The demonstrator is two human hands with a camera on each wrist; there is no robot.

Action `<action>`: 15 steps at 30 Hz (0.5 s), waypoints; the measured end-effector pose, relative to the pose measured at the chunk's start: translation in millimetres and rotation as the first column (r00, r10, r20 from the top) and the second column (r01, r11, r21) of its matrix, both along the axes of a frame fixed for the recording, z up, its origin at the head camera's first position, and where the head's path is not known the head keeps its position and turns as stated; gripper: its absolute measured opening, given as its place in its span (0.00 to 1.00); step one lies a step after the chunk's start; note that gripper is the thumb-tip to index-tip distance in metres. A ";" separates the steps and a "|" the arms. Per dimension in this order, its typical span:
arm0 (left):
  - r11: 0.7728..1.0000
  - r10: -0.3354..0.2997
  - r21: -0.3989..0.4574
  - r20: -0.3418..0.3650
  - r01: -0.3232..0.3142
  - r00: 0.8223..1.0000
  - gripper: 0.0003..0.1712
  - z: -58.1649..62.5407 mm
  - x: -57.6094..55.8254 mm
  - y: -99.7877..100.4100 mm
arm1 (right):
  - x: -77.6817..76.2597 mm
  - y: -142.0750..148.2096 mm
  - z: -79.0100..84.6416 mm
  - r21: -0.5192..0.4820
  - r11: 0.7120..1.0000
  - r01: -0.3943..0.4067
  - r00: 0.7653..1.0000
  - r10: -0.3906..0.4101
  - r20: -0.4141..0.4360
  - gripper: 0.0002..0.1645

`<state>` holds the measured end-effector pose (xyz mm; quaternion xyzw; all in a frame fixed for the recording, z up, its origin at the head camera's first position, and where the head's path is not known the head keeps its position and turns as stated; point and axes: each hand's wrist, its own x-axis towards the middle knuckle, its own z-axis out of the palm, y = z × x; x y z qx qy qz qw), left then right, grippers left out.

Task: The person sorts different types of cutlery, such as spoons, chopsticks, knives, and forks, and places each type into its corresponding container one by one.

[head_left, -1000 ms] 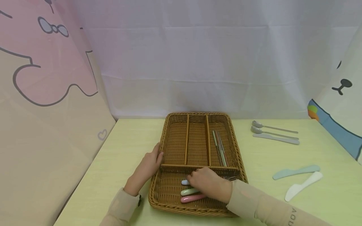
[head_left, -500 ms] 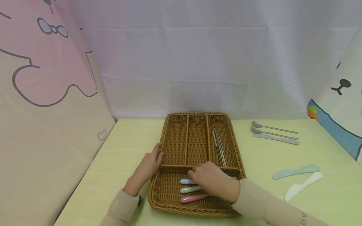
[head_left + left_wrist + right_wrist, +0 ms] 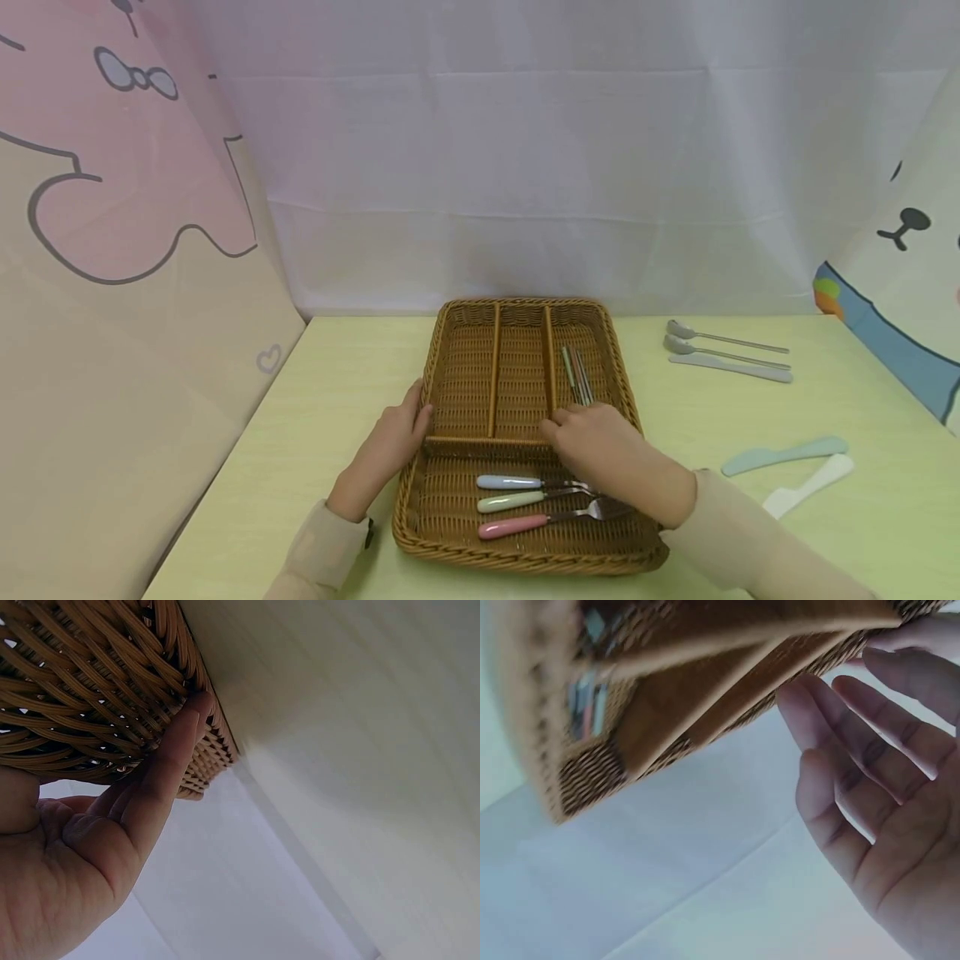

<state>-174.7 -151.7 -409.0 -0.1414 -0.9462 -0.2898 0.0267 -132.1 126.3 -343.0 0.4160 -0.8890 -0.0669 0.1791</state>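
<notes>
My left hand (image 3: pixel 397 425) holds against the left side of the brown wicker basket (image 3: pixel 448 350), its straight fingers pressed along the outer wall in the left wrist view. My right hand (image 3: pixel 600 442), empty, hovers over the basket's cross divider, its fingers loosely bent and spread in the right wrist view. In the front compartment lie three forks side by side, with a blue handle (image 3: pixel 508 482), a green handle (image 3: pixel 512 502) and a pink handle (image 3: pixel 513 527). Their right ends are partly hidden by my hand. Slim chopsticks (image 3: pixel 581 375) lie in the back right compartment, their lower ends covered.
Right of the basket, two long-handled spoons (image 3: pixel 727 339) and a grey knife (image 3: pixel 731 368) lie on the pale yellow table (image 3: pixel 360 350). Closer in are a mint knife (image 3: pixel 783 456) and a white knife (image 3: pixel 813 485), partly behind my right sleeve. A white curtain (image 3: pixel 480 192) hangs behind.
My right hand has let go of the forks in the front compartment and moved right and back, uncovering more of them. My left hand stays on the basket's side.
</notes>
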 end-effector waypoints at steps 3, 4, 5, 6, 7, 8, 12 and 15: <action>1.000 0.002 -0.001 0.007 -0.002 1.000 0.30 -0.3 0.0 -0.4 | -3.9 12.5 3.0 -0.035 0.999 0.032 0.999 -0.032 -0.013 0.06; 1.000 0.002 -0.003 0.006 -0.002 1.000 0.30 -0.5 0.0 -0.5 | -5.1 17.0 4.1 -0.042 0.998 0.046 0.999 -0.047 -0.011 0.07; 1.000 0.002 -0.004 0.006 -0.002 1.000 0.30 -0.4 0.1 -0.5 | -6.6 21.9 4.5 -0.048 0.997 0.059 0.998 -0.060 -0.012 0.07; 1.000 0.002 -0.003 0.006 -0.002 1.000 0.30 -0.5 0.0 -0.5 | -7.7 26.7 5.2 -0.055 0.996 0.073 0.997 -0.073 -0.009 0.08; 1.000 0.003 -0.006 0.004 -0.003 1.000 0.30 -0.6 -0.1 -0.5 | -8.5 31.7 5.9 -0.059 0.994 0.090 0.996 -0.090 -0.002 0.08; 1.000 0.003 -0.006 0.002 -0.003 1.000 0.30 -0.7 -0.2 -0.4 | -9.4 36.8 6.2 -0.065 0.992 0.104 0.995 -0.104 0.005 0.09; 1.000 0.000 -0.009 -0.014 0.000 1.000 0.29 -0.9 -0.5 0.0 | -12.9 57.0 4.9 -0.090 0.982 0.164 0.986 -0.162 0.032 0.11; 1.000 0.003 -0.008 -0.013 -0.003 1.000 0.29 -0.6 -0.4 0.3 | -14.7 72.8 2.0 -0.100 0.973 0.210 0.977 -0.206 0.053 0.10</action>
